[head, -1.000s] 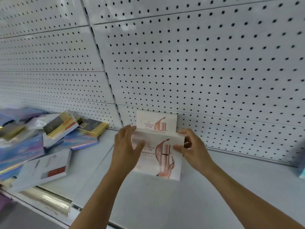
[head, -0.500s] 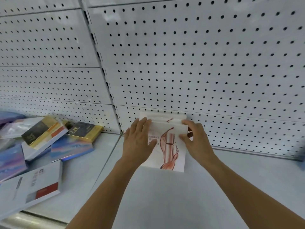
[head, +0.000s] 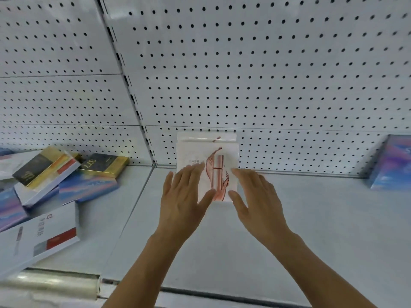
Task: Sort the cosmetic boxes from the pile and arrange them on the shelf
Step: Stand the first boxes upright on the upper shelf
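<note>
A white cosmetic box with a rose-gold lipstick picture [head: 216, 167] stands upright at the back of the shelf [head: 311, 218], in front of a second like box [head: 206, 136] that leans on the pegboard. My left hand [head: 184, 196] and my right hand [head: 255, 194] are both flat with straight fingers, just in front of the front box at either side. Whether the fingertips still touch it is unclear. A pile of boxes [head: 44, 181] lies at the left of the shelf.
The pile holds black-and-gold boxes [head: 104, 164], iridescent blue boxes [head: 89, 187] and a white box with a red patch [head: 42, 236]. A blue iridescent box [head: 393, 162] stands upright at the far right. White pegboard [head: 244, 74] backs the shelf.
My hands pushed the front lipstick box back against the one behind it, then let go of it and opened flat. The view has shifted right, bringing the blue box into sight.
</note>
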### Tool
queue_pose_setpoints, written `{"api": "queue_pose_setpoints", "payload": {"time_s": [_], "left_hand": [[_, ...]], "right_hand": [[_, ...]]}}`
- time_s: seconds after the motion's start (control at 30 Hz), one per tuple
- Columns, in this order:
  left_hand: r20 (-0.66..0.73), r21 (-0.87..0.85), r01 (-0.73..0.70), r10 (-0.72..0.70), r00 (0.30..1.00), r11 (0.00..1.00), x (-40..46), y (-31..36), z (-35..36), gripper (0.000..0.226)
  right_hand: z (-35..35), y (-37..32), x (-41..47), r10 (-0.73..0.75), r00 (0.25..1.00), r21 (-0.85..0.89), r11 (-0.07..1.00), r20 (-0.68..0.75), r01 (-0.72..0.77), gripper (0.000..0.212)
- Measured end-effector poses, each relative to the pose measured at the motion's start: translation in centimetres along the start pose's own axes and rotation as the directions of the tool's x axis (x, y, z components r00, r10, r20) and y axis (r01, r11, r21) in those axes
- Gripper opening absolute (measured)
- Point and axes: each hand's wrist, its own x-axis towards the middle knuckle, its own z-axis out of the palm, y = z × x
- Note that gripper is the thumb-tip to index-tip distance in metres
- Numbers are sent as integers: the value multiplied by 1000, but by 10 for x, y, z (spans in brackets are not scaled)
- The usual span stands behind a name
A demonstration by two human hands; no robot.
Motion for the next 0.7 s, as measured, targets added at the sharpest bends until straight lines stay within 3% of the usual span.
{"api": "queue_pose_setpoints", "payload": {"time_s": [0.13,0.4,0.53,0.7], "left_hand": [[-41,-93,20,-24,999,995,-46,4,-23,57],[75,-113,131,-123,990,985,-141,-31,-72,57],[116,-96,217,-206,972,971,-182,-59,-99,61],[117,-99,374,-362,925,922,-208,-98,-131,49]], "right_hand": [[-10,-37,-41,15,1000,46,999,-13,-15,32],[1,-104,-110,18,998,159,987,56,-27,38],[12,-141,-127,-3,992,216,976,129,-25,35],[31,-186,-121,-64,969,258,966,238,1,36]]}}
